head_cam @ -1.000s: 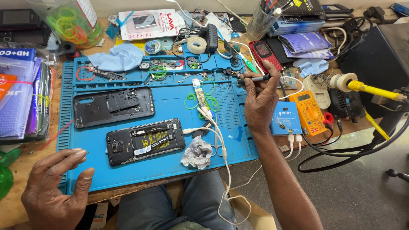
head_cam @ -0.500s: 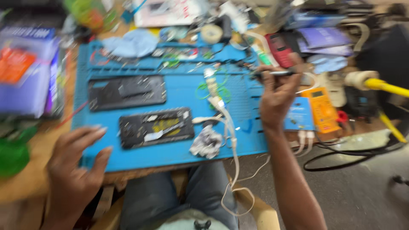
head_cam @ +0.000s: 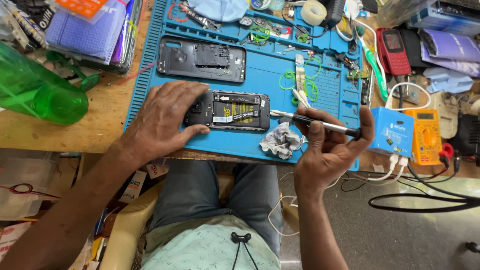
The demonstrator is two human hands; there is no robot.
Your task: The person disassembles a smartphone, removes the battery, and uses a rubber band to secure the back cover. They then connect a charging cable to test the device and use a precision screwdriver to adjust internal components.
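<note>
My left hand (head_cam: 162,120) rests flat on the left end of an opened black phone (head_cam: 235,111) that lies on the blue work mat (head_cam: 325,95). Its battery and inner parts face up. My right hand (head_cam: 330,147) holds a thin black-handled screwdriver (head_cam: 320,123), whose metal tip points left and sits near the phone's right end. A crumpled grey cloth (head_cam: 281,141) lies just below the tip. Further back on the mat lies a separate black phone back cover (head_cam: 200,59).
A green plastic bottle (head_cam: 40,92) lies at the left on the wooden bench. A blue box (head_cam: 392,131), a yellow multimeter (head_cam: 425,135) and a red keypad phone (head_cam: 392,46) sit at the right. Green rubber bands (head_cam: 300,82), tape roll (head_cam: 313,11) and cables crowd the mat's far side.
My left hand moved from the mat's near-left corner onto the opened phone. My right hand brought the screwdriver down from the back of the mat to the phone's right end.
</note>
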